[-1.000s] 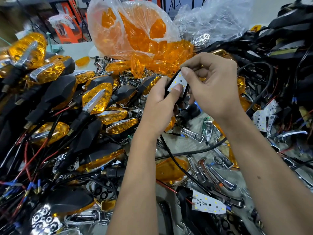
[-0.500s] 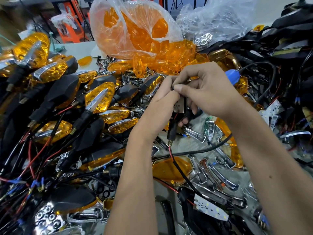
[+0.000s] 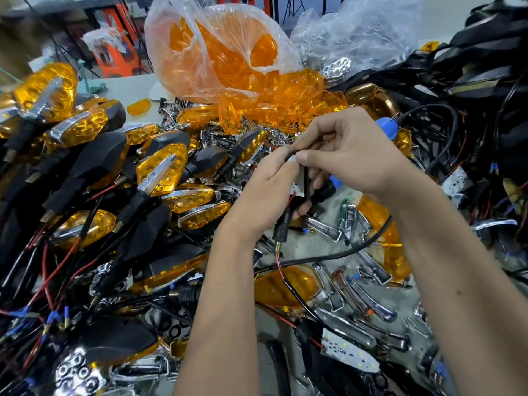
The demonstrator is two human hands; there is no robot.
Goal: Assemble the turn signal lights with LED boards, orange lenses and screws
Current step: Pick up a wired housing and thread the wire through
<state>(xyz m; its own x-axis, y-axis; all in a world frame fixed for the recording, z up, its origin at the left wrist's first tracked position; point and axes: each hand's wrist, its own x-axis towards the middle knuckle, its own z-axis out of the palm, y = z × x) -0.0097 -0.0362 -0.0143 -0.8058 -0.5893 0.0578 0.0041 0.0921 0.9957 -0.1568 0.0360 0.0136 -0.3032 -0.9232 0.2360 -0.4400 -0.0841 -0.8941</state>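
My left hand (image 3: 264, 192) and my right hand (image 3: 351, 155) meet at the middle of the view over a small white LED board (image 3: 297, 187), mostly hidden between the fingers. The left hand holds the board and its black stem (image 3: 281, 228), from which red and black wires hang down. The right thumb and forefinger pinch a thin black wire (image 3: 305, 178) at the board's top edge. A second LED board (image 3: 347, 350) lies loose at the lower right. Loose orange lenses (image 3: 274, 110) spill from a clear bag (image 3: 217, 52) behind the hands.
Finished turn signals (image 3: 160, 170) with black housings and orange lenses are piled at the left. Chrome trim pieces (image 3: 368, 304) and a single orange lens (image 3: 285, 284) lie below the hands. A blue-handled tool (image 3: 387, 128) sits behind the right hand. Black housings and cables fill the right.
The LED board, held up flat and plainly visible a second ago, is now tucked down between both hands. The right fingers have moved onto the black wire at its edge.
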